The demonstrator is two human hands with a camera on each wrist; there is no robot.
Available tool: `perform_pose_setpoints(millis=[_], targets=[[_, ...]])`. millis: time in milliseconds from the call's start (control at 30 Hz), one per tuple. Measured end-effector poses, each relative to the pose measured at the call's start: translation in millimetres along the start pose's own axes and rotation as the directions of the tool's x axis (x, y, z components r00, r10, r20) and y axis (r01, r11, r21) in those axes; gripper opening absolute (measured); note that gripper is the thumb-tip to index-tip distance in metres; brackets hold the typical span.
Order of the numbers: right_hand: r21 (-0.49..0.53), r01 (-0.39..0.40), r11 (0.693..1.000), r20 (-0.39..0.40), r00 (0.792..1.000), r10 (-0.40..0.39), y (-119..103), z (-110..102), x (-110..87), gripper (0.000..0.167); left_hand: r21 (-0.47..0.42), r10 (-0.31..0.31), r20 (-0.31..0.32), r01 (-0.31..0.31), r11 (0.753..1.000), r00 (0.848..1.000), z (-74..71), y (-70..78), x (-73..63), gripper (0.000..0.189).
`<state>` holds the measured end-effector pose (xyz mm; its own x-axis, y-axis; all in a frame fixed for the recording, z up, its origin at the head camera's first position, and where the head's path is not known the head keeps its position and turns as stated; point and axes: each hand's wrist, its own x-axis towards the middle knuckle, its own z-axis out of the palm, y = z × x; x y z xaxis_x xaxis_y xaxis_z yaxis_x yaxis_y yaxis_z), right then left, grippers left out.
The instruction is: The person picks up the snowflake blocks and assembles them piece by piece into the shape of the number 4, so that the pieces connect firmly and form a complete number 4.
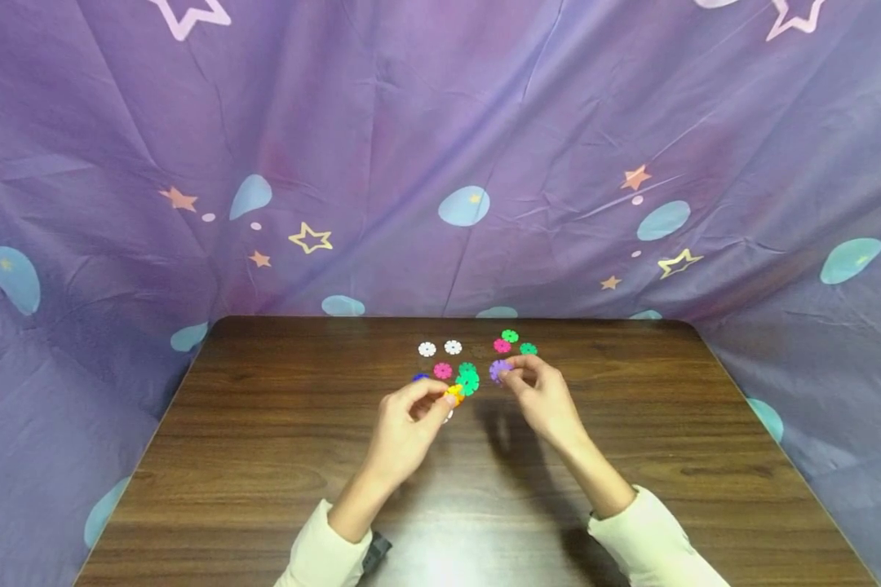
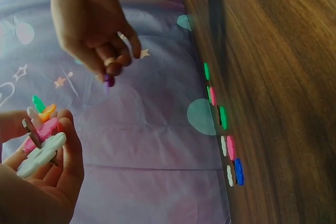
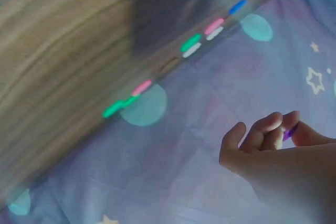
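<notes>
My left hand [image 1: 400,428] holds a cluster of notched plastic snowflake discs [image 2: 46,135] between thumb and fingers. In the left wrist view the cluster has white, pink, brown, orange and green discs slotted together at angles; its green disc [image 1: 469,381] points away from the fingers in the head view. A purple snowflake disc [image 1: 498,372] is pinched between the thumb and index finger of my right hand [image 1: 551,403], raised above the table a short way right of the cluster. The right wrist view shows just a sliver of purple, the rest hidden by fingers.
Loose discs lie flat toward the back of the wooden table [image 1: 264,440]: white discs [image 1: 427,349], a pink disc [image 1: 443,370], a blue disc [image 2: 239,171], and at the right another pink disc [image 1: 502,346] with green discs [image 1: 529,349]. A purple patterned cloth [image 1: 382,163] hangs behind.
</notes>
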<state>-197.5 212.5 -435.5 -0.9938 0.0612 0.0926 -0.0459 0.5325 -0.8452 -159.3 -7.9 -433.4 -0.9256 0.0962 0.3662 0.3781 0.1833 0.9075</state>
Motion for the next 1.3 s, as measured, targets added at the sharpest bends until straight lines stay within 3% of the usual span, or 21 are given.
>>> perform_pose_setpoints(millis=[400,633,800,1067,1200,1300], targets=[[0.09,0.078,0.993,-0.049,0.996,-0.073,-23.9,-5.9,-17.0,0.027,0.021,0.01,0.014,-0.01,1.0,1.0,-1.0,2.1,0.0,0.008],[0.133,0.175,0.976,-0.096,0.982,-0.163,-34.9,-6.5,-24.7,0.026,0.021,0.011,0.012,-0.011,1.0,1.0,-1.2,2.9,-0.9,0.009],[0.122,0.294,0.948,-0.146,0.95,-0.276,-39.7,-4.9,-30.1,0.024,0.025,0.019,0.022,-0.02,0.999,1.0,-1.1,2.9,-0.7,0.01],[0.051,0.484,0.873,-0.218,0.859,-0.464,-40.1,-0.2,-34.5,0.026,0.017,0.042,0.019,-0.042,0.999,0.999,-1.1,2.7,-0.6,0.01],[0.053,0.504,0.862,-0.226,0.847,-0.481,-40.1,1.4,-35.0,0.029,0.01,0.046,0.017,-0.046,0.999,0.999,-1.0,1.7,-0.9,0.009],[0.064,0.492,0.868,-0.22,0.855,-0.469,-39.2,2.6,-34.8,0.026,0.008,0.039,0.02,-0.039,0.999,0.999,-1.1,2.2,-1.1,0.009]])
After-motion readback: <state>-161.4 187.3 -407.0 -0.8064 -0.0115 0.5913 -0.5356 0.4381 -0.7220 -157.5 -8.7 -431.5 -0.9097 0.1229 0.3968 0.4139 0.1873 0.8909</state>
